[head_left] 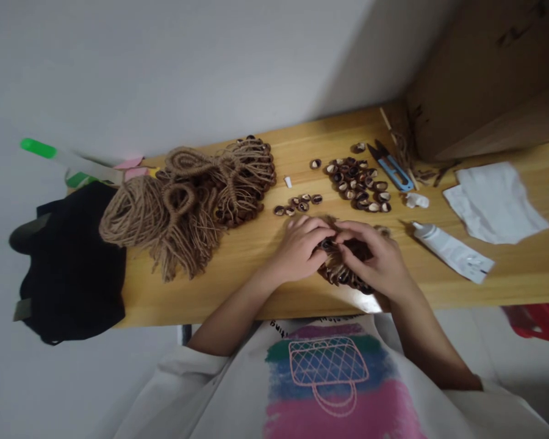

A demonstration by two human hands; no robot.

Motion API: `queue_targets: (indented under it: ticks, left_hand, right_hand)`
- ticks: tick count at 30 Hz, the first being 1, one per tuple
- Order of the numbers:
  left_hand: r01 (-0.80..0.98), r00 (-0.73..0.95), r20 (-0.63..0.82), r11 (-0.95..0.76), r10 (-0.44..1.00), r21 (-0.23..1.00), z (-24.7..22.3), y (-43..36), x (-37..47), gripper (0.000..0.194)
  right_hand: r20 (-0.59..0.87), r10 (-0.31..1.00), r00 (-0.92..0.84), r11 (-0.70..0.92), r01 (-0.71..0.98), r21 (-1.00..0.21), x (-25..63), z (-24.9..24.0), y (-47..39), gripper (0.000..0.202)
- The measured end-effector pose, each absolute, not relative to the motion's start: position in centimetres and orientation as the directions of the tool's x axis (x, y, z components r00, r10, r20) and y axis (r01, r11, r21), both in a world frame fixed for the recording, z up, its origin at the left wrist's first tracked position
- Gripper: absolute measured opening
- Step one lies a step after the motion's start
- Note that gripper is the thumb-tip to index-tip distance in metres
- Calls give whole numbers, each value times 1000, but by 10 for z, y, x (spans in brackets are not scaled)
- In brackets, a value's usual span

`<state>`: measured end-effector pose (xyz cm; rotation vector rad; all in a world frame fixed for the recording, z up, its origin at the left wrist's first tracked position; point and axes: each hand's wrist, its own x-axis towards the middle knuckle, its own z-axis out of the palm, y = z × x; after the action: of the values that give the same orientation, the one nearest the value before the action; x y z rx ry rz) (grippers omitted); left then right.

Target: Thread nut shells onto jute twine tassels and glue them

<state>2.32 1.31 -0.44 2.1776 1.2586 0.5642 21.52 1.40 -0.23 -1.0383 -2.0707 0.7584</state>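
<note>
A roundish piece of brown shell halves [343,277], with tan fibre showing among them, lies on the table close to my body. My left hand [302,247] curls over its left edge, fingertips resting on the shells. From the other side, my right hand [379,256] bends its thumb and fingers to its upper edge, where the fingertips of both hands nearly meet. A dark shell shows between them; my fingers partly cover the rest. Just beyond my hands lie several loose shell halves [303,207] and a larger cluster of shell halves [353,183].
At left sit a ball of twine [130,210], knotted twine pieces [187,225] with shells, and a black cloth item [77,262]. Right hold blue thread snips [393,167], a white tube [455,250], white tissue [498,204]. A cardboard box [489,85] stands behind; a small white cap [288,182] lies mid-table.
</note>
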Motion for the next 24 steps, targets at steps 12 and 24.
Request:
queue_targets:
  ticks: [12, 24]
  left_hand:
    - [552, 328, 265, -412, 907, 725, -9, 12, 26, 5]
    - [520, 355, 287, -443, 890, 730, -4, 12, 27, 5]
  right_hand:
    - [326, 838, -439, 515, 437, -738, 214, -2, 15, 34]
    - [347, 819, -456, 554, 472, -686, 213, -3, 16, 32]
